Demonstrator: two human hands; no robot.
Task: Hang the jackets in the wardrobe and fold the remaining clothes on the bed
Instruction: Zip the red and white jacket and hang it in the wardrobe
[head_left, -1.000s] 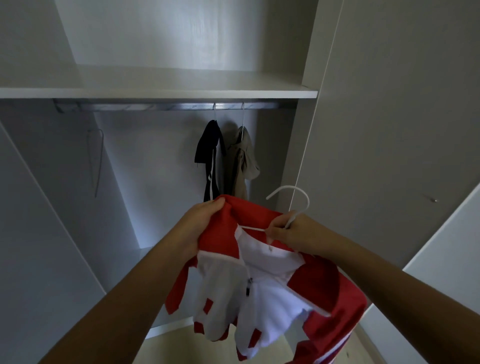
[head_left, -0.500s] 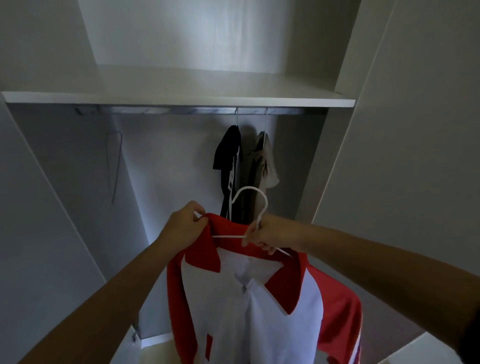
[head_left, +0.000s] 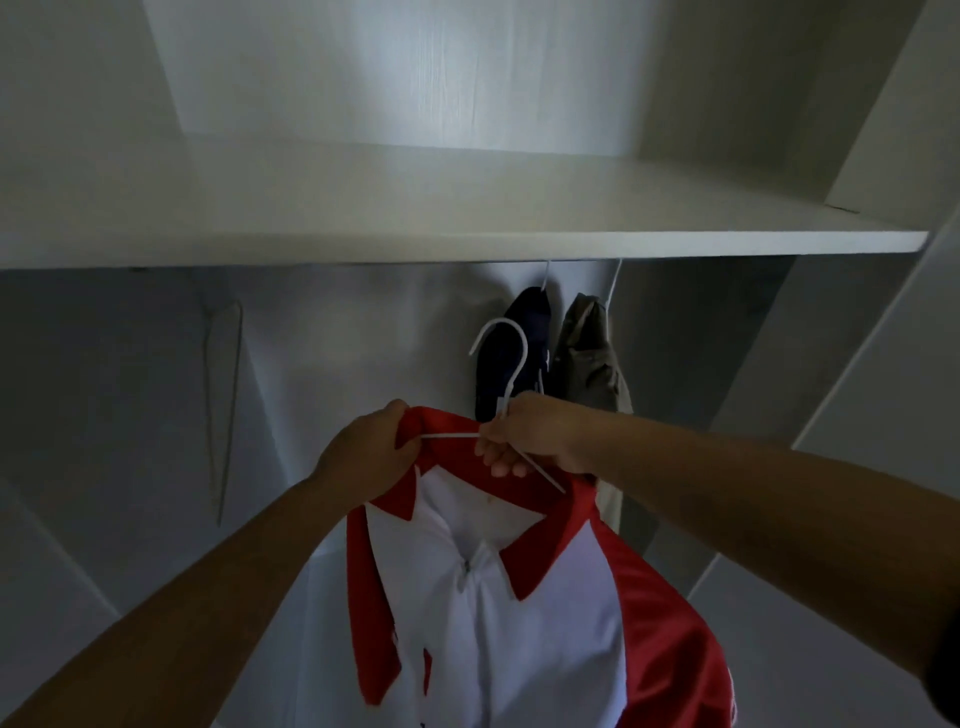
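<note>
Jacket in red and white (head_left: 493, 597) is hanging before the open wardrobe (head_left: 363, 338), below its shelf (head_left: 467, 249), with a white hanger (head_left: 521, 366) at its collar. My left hand (head_left: 363, 457) is gripping the collar, fingers curled; my right hand (head_left: 530, 436) is pinching the hanger's neck. Behind, I am seeing a dark jacket (head_left: 535, 317) and an olive jacket (head_left: 587, 364) hanging side by side.

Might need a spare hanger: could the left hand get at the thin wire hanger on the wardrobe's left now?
Probably not yet: the left hand grips the red and white jacket by its collar. Otherwise the way to the thin wire hanger looks free.
</note>
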